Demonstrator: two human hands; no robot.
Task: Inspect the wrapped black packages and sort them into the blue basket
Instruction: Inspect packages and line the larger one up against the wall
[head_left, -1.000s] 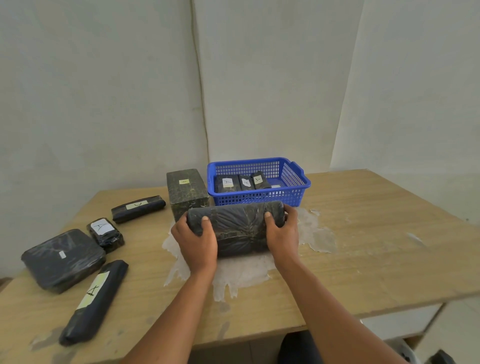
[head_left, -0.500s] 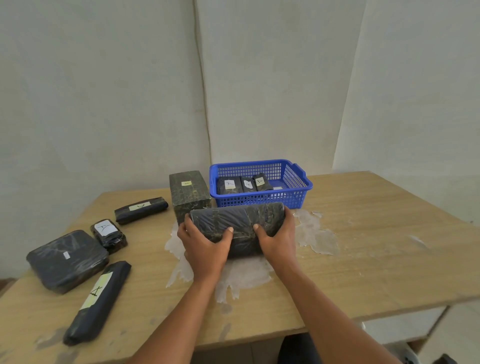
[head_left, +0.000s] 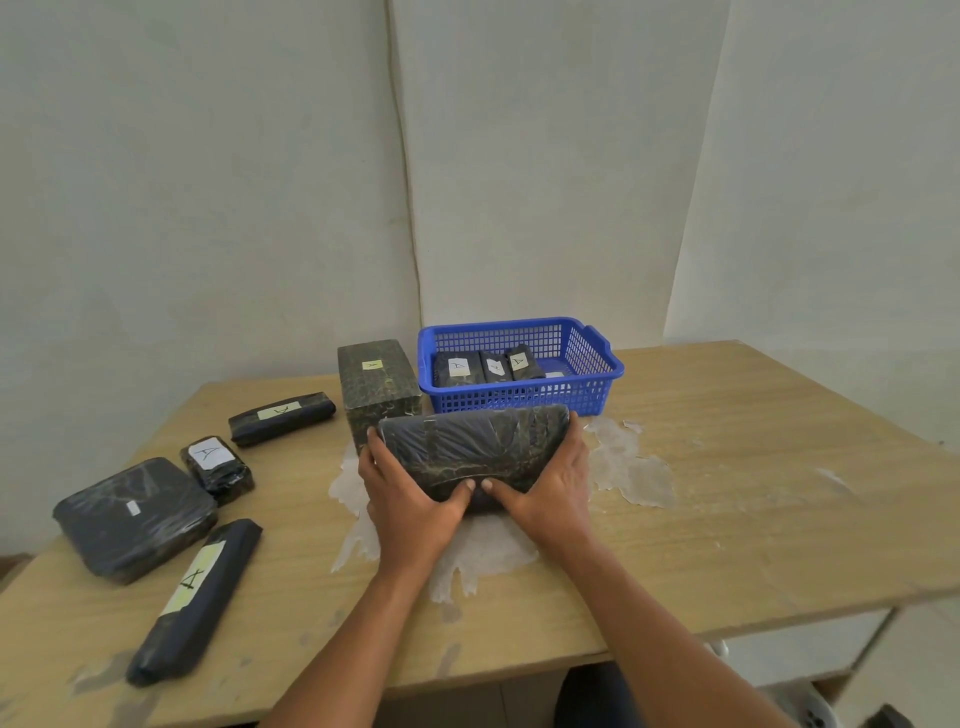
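- Surface: wooden table (head_left: 753, 467), pale grain, worn patches near the front edge; a whitish, flaky residue patch (head_left: 623, 467) spreads across the centre. Plain off-white walls (head_left: 208, 182) close in behind and to the right.
- Far left: flat square package (head_left: 132, 517), black film, small white tag on top.
- Front left: long package (head_left: 197, 597), lying diagonally, yellow label marked "A", its lower end near the table's front edge.
- Left, further back: small package (head_left: 217, 467), white label marked "A"; behind it a slim package (head_left: 282, 417) with a pale label.
- Centre: upright box package (head_left: 376, 389), yellow tag on top, just beside the basket.
- Centre front: held package (head_left: 470, 449), black, taped, wrinkled wrap, over the residue patch; left hand (head_left: 410, 499) and right hand (head_left: 550, 488) grip its ends, fingers curled behind, thumbs meeting on the near face.
- Right of centre: blue basket (head_left: 597, 387), latticed, holding three labelled packages (head_left: 488, 366) at its left end.
- Right: bare tabletop out to the right edge.
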